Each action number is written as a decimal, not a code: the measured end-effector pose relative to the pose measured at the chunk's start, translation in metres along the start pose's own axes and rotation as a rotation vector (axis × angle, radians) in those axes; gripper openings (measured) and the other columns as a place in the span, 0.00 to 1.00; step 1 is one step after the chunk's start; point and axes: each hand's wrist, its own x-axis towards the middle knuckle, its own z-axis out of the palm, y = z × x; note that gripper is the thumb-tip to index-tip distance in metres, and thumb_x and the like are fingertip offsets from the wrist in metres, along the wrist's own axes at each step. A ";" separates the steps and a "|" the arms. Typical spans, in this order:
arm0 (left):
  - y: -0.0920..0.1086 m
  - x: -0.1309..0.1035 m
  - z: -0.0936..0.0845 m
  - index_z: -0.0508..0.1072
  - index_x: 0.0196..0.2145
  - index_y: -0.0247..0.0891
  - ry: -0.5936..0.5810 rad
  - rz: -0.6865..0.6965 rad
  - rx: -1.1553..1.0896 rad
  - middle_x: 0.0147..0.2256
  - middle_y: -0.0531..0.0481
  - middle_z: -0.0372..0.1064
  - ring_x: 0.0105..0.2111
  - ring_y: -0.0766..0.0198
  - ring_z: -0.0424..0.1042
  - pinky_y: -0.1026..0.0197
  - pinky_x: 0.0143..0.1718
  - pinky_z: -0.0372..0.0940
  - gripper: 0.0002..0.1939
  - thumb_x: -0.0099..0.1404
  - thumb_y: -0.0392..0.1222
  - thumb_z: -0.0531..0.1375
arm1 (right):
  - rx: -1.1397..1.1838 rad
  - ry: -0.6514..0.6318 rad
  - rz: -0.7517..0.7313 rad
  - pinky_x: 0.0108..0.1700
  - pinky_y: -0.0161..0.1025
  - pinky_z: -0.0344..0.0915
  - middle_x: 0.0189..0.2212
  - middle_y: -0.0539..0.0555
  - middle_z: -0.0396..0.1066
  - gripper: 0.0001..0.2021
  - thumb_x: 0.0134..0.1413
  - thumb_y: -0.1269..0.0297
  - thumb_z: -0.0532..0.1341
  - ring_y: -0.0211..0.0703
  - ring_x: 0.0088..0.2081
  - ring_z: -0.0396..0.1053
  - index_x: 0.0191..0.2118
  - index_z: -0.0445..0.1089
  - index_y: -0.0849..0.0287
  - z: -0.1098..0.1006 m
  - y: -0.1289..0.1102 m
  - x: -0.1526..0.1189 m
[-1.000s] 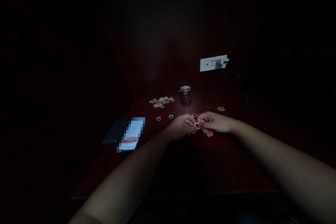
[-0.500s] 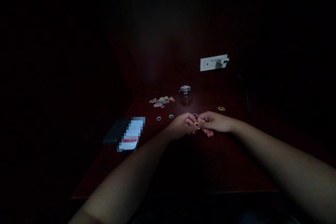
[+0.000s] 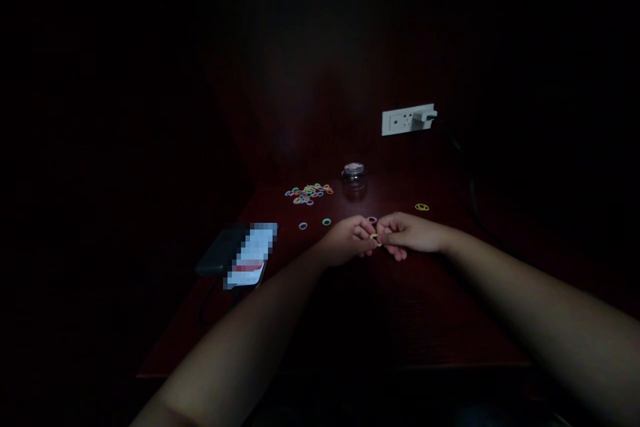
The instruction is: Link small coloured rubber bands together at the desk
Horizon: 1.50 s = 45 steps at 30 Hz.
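Between my two hands a small yellow hair band (image 3: 373,236) is pinched. My left hand (image 3: 349,238) grips its left side with thumb and fingers, and my right hand (image 3: 409,233) closes on its right side. Just beyond the fingertips lies a pinkish band (image 3: 371,220), partly covered by the fingers. A green band (image 3: 327,221) and a pale blue band (image 3: 303,226) rest separately to the left of my left hand. Yellow bands (image 3: 422,207) lie together behind my right hand.
A pile of coloured bands (image 3: 307,194) sits at the back left, beside a clear lidded jar (image 3: 354,180). A lit phone (image 3: 253,257) and a dark flat box (image 3: 220,252) lie left on the dark red table (image 3: 400,327). A cable hangs from the wall socket (image 3: 400,121).
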 end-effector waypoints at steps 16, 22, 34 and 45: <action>0.001 -0.001 -0.002 0.67 0.32 0.31 0.023 -0.049 0.037 0.24 0.52 0.66 0.22 0.72 0.68 0.69 0.23 0.63 0.12 0.54 0.42 0.63 | 0.023 -0.010 -0.018 0.21 0.31 0.63 0.18 0.46 0.67 0.17 0.47 0.52 0.62 0.31 0.16 0.64 0.27 0.59 0.61 0.000 0.000 -0.001; 0.001 0.001 -0.002 0.67 0.32 0.31 0.044 -0.067 0.032 0.24 0.52 0.67 0.21 0.73 0.67 0.70 0.22 0.63 0.09 0.56 0.39 0.61 | 0.015 -0.011 -0.017 0.20 0.31 0.63 0.18 0.47 0.67 0.18 0.47 0.50 0.62 0.31 0.16 0.64 0.27 0.59 0.61 0.000 0.000 -0.001; -0.001 0.002 -0.003 0.66 0.33 0.32 0.041 -0.093 -0.046 0.28 0.50 0.69 0.23 0.74 0.68 0.71 0.23 0.63 0.10 0.58 0.41 0.60 | 0.100 0.015 -0.005 0.18 0.30 0.63 0.17 0.49 0.67 0.21 0.52 0.46 0.56 0.32 0.15 0.64 0.26 0.62 0.63 0.000 0.006 0.002; 0.003 0.001 -0.003 0.66 0.32 0.32 0.046 -0.112 -0.060 0.28 0.50 0.69 0.23 0.74 0.68 0.71 0.23 0.63 0.08 0.56 0.39 0.61 | 0.092 -0.005 -0.010 0.19 0.30 0.64 0.18 0.49 0.67 0.20 0.52 0.48 0.56 0.32 0.16 0.65 0.26 0.62 0.63 -0.001 0.004 0.001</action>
